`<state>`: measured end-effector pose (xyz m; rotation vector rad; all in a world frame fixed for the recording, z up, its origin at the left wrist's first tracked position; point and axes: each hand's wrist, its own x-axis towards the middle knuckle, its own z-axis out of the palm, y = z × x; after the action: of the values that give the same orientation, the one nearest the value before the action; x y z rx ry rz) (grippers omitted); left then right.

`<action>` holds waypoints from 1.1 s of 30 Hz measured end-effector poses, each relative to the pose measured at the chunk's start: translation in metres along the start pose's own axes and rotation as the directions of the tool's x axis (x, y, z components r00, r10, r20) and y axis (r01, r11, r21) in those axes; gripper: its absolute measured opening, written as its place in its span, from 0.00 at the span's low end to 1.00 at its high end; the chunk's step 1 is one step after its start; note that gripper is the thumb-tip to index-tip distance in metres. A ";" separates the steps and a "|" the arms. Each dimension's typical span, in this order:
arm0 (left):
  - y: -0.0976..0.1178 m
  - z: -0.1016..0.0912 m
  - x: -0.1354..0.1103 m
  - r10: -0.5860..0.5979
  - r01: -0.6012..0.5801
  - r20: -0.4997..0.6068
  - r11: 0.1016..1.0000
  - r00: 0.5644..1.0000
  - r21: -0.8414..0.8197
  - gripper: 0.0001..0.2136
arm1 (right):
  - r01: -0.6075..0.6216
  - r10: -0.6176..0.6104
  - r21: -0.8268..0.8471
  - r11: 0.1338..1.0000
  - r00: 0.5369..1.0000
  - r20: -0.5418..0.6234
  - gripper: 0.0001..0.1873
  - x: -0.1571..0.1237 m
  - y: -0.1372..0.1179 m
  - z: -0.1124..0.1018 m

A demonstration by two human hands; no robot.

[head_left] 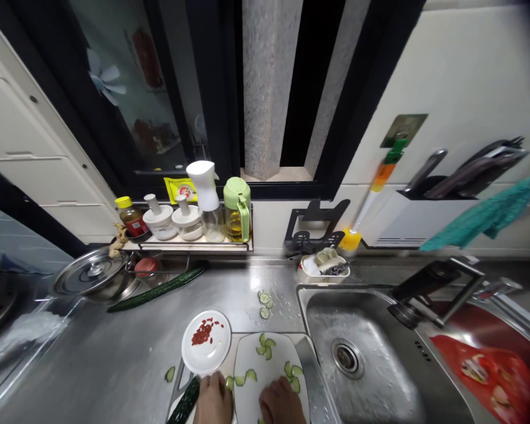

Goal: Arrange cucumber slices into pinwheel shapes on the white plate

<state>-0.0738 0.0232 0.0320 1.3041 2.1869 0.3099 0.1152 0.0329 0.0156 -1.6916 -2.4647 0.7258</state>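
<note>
My left hand [214,399] is closed at the left edge of a white rectangular plate [251,396], with a cucumber slice [229,383] at its fingertips. Beside that hand lies a cut length of dark green cucumber [186,401]. My right hand [282,401] rests low over the plate, fingers curled down and their tips hidden. Cucumber slices are set out in a pinwheel [265,346] at the plate's far end, with more groups at its left [246,377] and right [294,376] edges. A small round white plate [206,359] holds red goji berries [202,333].
A whole cucumber [159,288] lies on the steel counter behind. Loose cucumber slices [265,304] sit beyond the plate, and one slice [170,374] lies to the left. The sink [357,330] is on the right. Jars and an oil bottle [237,212] stand on a shelf.
</note>
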 end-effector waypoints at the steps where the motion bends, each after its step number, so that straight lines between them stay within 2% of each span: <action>1: 0.000 0.001 0.000 0.003 -0.003 -0.002 1.000 1.000 0.005 0.07 | 0.000 0.000 -0.001 1.000 1.000 -0.006 0.09 0.000 0.000 0.001; 5: 0.000 0.000 0.000 0.023 -0.022 0.038 1.000 0.999 -0.022 0.06 | 0.002 -0.002 -0.001 1.000 1.000 -0.007 0.08 -0.002 -0.001 0.000; 9: 0.002 -0.008 0.000 -0.041 0.048 0.080 0.995 0.996 -0.088 0.08 | -0.011 0.011 -0.016 1.000 1.000 0.000 0.08 -0.003 -0.003 -0.002; 13: 0.010 -0.015 0.000 -0.069 0.077 0.105 0.995 0.992 -0.068 0.07 | 0.017 -0.017 -0.009 1.000 1.000 -0.014 0.08 -0.004 -0.005 -0.002; 18: 0.013 -0.013 -0.001 -0.040 0.040 0.061 0.999 0.997 -0.002 0.07 | 0.040 -0.039 0.013 0.999 0.999 -0.033 0.08 -0.005 -0.002 -0.001; 25: -0.003 -0.007 -0.002 0.089 -0.087 0.045 0.995 0.995 -0.040 0.07 | 0.058 -0.057 0.041 0.997 0.998 -0.028 0.08 -0.006 -0.001 -0.004; 29: -0.011 -0.009 -0.005 0.089 -0.084 0.053 0.993 0.995 -0.085 0.07 | 0.058 -0.056 0.105 0.993 0.998 -0.021 0.08 -0.004 -0.009 -0.011; 33: -0.008 -0.012 -0.005 0.114 -0.111 0.054 0.992 0.992 -0.058 0.09 | 0.077 -0.073 0.157 0.985 0.997 -0.035 0.09 0.002 -0.021 -0.017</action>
<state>-0.0852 0.0161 0.0395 1.3918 2.0471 0.3692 0.1013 0.0344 0.0389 -1.5348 -2.3669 0.8557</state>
